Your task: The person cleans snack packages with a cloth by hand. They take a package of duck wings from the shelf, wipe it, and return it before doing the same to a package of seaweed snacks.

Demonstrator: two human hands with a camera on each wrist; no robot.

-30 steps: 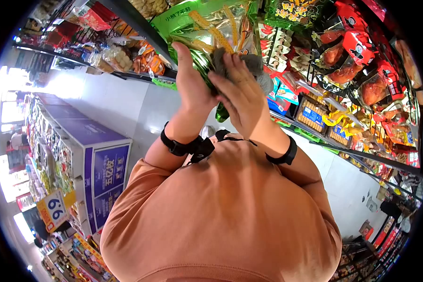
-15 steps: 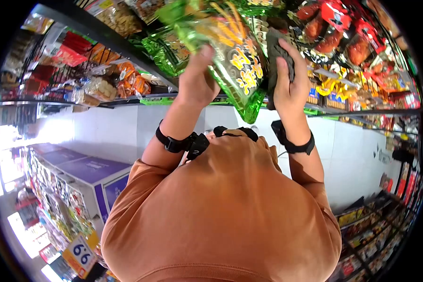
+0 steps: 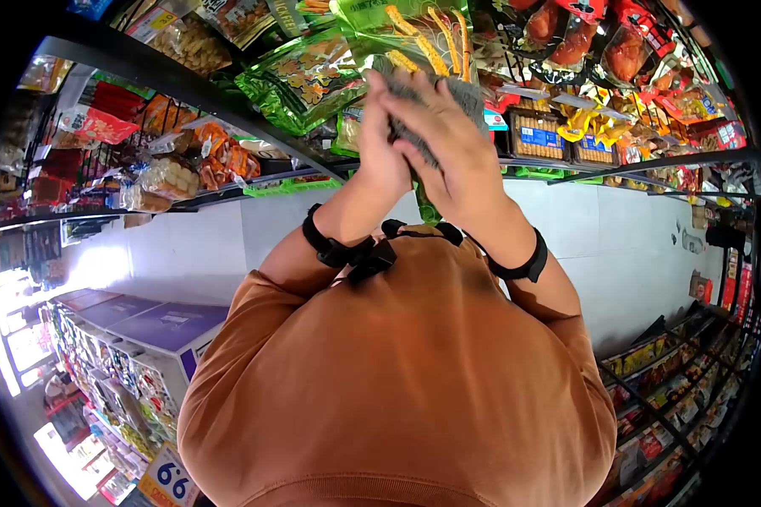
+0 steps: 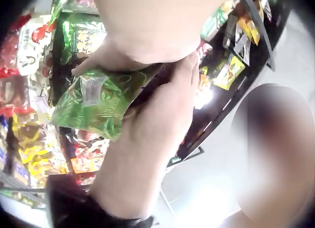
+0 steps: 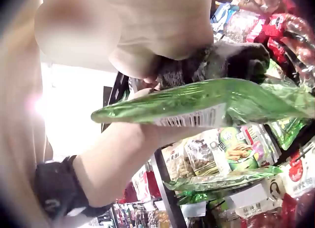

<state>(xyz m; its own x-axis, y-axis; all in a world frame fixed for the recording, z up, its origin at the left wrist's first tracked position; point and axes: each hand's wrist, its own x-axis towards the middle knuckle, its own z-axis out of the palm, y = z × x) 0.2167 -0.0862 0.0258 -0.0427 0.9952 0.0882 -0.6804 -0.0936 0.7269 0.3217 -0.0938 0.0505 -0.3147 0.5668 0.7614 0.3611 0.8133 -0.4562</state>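
Observation:
A green snack bag point(image 3: 444, 38) with yellow sticks pictured on its front is upright between the two hands in the head view. My left hand point(image 3: 380, 156) holds the bag by its side, the thumb along its near edge. My right hand point(image 3: 458, 156) holds a dark grey cloth point(image 3: 463, 101) against the bag's front, fingers stretched across it. Seen from the right wrist, the bag point(image 5: 172, 107) is edge-on with a barcode label, and the cloth point(image 5: 206, 65) lies along it. The left wrist view shows the bag's shiny green corner point(image 4: 93, 105) beside the right hand point(image 4: 167, 107).
Shelves in front carry another green bag point(image 3: 300, 80), boxed biscuit sticks point(image 3: 539, 138) and red-topped packs of meat point(image 3: 630, 51). A dark shelf post point(image 3: 186, 84) slants at the left. Behind lies a purple display counter point(image 3: 156, 319) with a price sign point(image 3: 171, 480).
The cloth hand was on the bag, swung off to the right while the left hand tilted the bag, then came back onto its front. The view has turned slightly along the shelf.

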